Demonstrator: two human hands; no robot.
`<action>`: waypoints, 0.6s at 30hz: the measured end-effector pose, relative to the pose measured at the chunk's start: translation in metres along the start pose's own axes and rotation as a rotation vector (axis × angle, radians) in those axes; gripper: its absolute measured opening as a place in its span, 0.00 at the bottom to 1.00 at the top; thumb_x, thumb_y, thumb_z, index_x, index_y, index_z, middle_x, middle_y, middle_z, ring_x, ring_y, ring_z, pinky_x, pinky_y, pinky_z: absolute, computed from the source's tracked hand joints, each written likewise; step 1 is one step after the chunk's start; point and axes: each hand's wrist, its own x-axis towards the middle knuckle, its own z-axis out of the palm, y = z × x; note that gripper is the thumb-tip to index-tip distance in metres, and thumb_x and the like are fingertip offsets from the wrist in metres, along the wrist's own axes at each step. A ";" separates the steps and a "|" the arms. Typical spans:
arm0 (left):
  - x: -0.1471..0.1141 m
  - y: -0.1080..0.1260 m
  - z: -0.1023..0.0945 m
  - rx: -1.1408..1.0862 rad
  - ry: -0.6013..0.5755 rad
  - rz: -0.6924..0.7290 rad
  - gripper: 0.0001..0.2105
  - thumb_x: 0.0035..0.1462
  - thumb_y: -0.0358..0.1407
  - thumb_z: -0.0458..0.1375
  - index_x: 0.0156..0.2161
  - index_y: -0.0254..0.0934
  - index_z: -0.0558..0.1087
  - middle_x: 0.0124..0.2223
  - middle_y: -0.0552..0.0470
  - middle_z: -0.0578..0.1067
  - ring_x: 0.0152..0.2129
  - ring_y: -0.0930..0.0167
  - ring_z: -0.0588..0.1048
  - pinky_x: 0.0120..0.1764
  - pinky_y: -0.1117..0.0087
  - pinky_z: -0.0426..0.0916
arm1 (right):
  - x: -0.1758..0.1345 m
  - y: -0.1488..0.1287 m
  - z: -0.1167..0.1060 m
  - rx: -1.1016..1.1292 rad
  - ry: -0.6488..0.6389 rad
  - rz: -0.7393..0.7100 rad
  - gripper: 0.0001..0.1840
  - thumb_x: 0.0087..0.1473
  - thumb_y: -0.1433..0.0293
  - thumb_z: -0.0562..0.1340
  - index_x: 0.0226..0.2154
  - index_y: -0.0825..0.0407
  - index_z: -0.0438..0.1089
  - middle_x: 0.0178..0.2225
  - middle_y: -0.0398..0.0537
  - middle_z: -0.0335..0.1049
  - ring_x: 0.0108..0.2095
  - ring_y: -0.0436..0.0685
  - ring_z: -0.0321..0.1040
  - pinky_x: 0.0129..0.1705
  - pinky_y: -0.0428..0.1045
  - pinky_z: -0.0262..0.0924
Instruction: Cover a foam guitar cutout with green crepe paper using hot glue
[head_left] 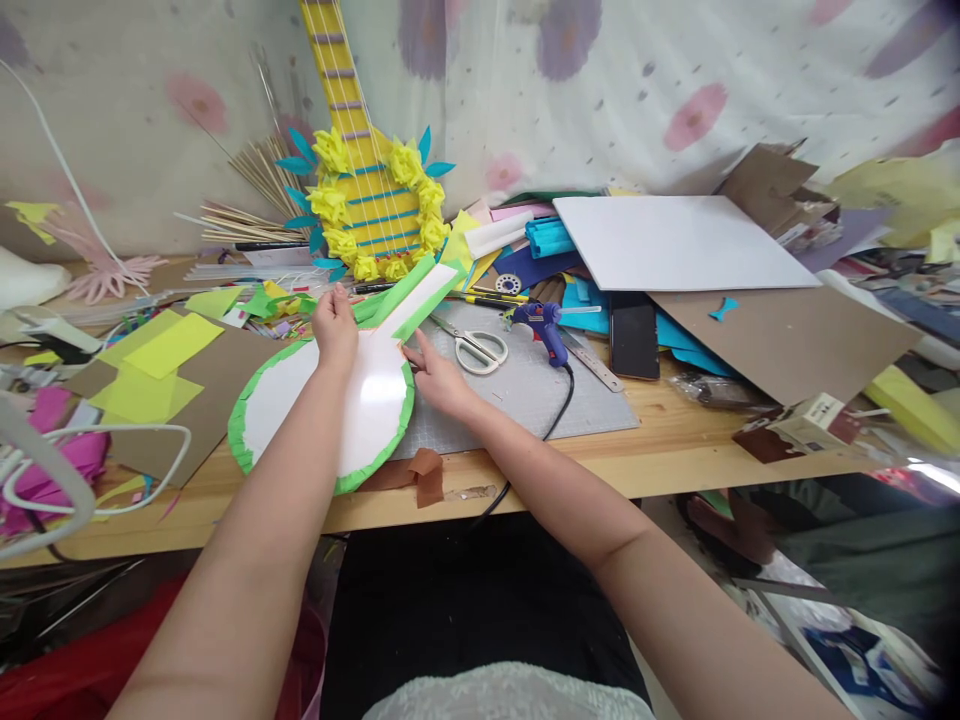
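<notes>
A white banjo-shaped board with a round body and a straight neck lies tilted over the table's front part. Green crepe paper wraps its rim and runs along the neck. My left hand is closed at the upper edge of the body, by the loose green paper beside the neck; its fingertips are partly hidden. At the right side, where neck meets body, my right hand grips the board's edge, index finger along it. White-handled scissors lie just beyond my right hand on the grey cutting mat.
A blue glue gun with its cord, a metal ruler and a phone lie to the right. Behind stands a yellow paper guitar with flowers. White board, cardboard and yellow paper sheets crowd the sides.
</notes>
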 end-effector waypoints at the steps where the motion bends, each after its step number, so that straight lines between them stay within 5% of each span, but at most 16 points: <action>1: -0.001 0.001 0.001 0.022 0.019 0.002 0.23 0.59 0.54 0.51 0.22 0.40 0.56 0.21 0.58 0.55 0.19 0.74 0.55 0.24 0.69 0.51 | -0.002 -0.002 0.001 -0.031 -0.002 -0.004 0.50 0.44 0.79 0.54 0.68 0.48 0.37 0.60 0.43 0.62 0.62 0.61 0.57 0.65 0.63 0.47; 12: -0.005 0.007 0.004 0.129 0.032 0.034 0.25 0.58 0.57 0.49 0.21 0.40 0.56 0.19 0.57 0.57 0.19 0.73 0.56 0.26 0.68 0.50 | -0.009 -0.006 0.005 -0.360 -0.008 -0.148 0.44 0.49 0.79 0.52 0.68 0.52 0.42 0.61 0.53 0.61 0.58 0.67 0.61 0.61 0.66 0.51; 18: -0.003 0.002 0.004 0.161 0.043 0.044 0.25 0.60 0.57 0.46 0.21 0.40 0.53 0.19 0.58 0.56 0.18 0.75 0.54 0.24 0.69 0.50 | -0.006 -0.016 -0.008 -0.556 0.030 -0.093 0.43 0.50 0.80 0.48 0.68 0.60 0.34 0.58 0.52 0.65 0.53 0.65 0.67 0.56 0.64 0.59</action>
